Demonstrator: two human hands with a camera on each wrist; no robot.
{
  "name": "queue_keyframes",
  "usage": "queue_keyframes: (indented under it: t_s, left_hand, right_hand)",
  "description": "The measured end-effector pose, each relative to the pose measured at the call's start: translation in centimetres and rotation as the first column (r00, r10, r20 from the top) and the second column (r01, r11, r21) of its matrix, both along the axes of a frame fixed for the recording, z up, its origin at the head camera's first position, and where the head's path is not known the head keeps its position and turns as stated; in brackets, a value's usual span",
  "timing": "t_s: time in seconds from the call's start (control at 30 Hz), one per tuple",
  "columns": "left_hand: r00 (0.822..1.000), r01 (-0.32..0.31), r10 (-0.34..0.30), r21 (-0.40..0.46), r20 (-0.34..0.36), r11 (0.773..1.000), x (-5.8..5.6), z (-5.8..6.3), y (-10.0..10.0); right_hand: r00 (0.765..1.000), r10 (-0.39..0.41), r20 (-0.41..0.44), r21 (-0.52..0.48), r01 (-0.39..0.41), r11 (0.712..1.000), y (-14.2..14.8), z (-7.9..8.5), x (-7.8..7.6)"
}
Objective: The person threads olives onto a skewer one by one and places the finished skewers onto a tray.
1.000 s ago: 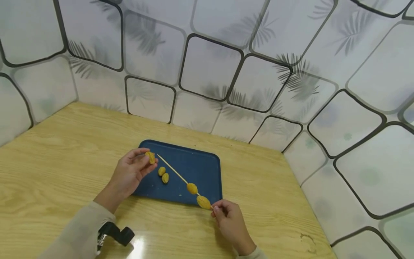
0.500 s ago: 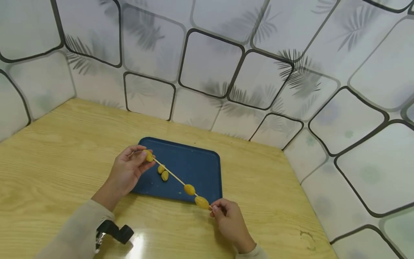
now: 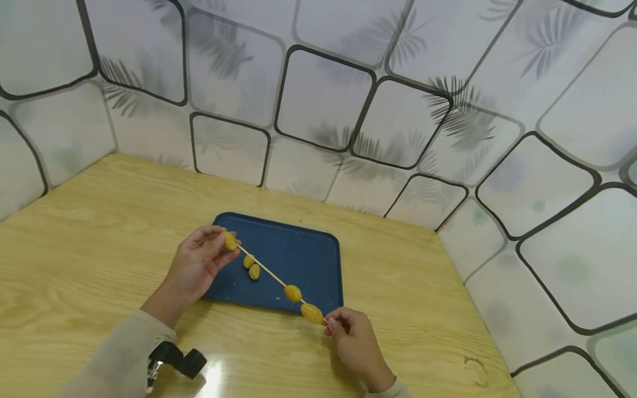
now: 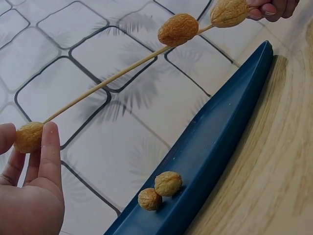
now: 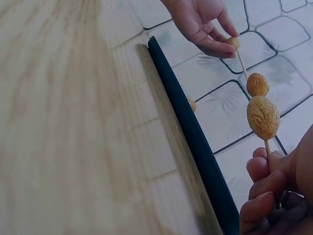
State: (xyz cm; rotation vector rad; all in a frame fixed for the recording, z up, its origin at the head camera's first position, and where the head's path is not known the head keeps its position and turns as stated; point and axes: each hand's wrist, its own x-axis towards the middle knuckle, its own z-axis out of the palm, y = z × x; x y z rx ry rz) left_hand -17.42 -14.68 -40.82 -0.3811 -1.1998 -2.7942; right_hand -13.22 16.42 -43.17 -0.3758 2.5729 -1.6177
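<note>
My left hand (image 3: 197,264) pinches a wrinkled golden-brown ball (image 4: 29,138), like a fried snack ball, between thumb and fingers. The tip of a thin wooden skewer (image 3: 262,266) meets this ball; how deep it goes in is hidden. Low on the skewer sit two threaded pieces, a rounder ball (image 3: 293,293) and a longer, paler one (image 5: 263,117). Just below them, my right hand (image 3: 354,340) grips the skewer's lower end between thumb and curled fingers. Under the slanting skewer, two loose balls (image 4: 161,190) lie side by side on a blue tray (image 3: 298,251).
The tray lies on a light wood-grain table (image 3: 124,232), with a few crumbs on it. Patterned wall panels (image 3: 323,99) rise behind the table and along its right side. A black strap device (image 3: 176,358) is on the left wrist over a beige sleeve (image 3: 124,354).
A second ago the skewer's tip stood apart from the ball in my left hand. By half a second ago it met the ball, and both hands have stayed nearly still since.
</note>
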Motion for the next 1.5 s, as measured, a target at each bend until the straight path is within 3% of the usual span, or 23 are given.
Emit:
queue_keyframes:
  t_s: [0.37,0.67,1.27,1.5]
  left_hand:
    - [0.996,0.011,-0.010,0.011,-0.087,1.000,-0.11,-0.37,0.13]
    - [0.995,0.025,-0.026,-0.009,-0.095,1.000,-0.15,-0.54,0.40]
    - [0.995,0.049,-0.055,-0.068,-0.080,0.996,0.14,-0.41,0.57]
    - [0.995,0.046,-0.049,-0.039,-0.087,0.998,0.18,-0.39,0.77]
  right_hand:
    - [0.999,0.012,-0.032,-0.004,-0.012,1.000,0.10,-0.10,-0.22]
    - [1.000,-0.008,-0.016,-0.004,0.008,1.000,0.23,-0.42,-0.21]
    - [0.997,-0.012,-0.078,0.034,0.015,0.999,-0.06,0.05,0.55]
    - [0.997,-0.011,-0.072,0.024,0.013,1.000,-0.11,0.10,0.49]
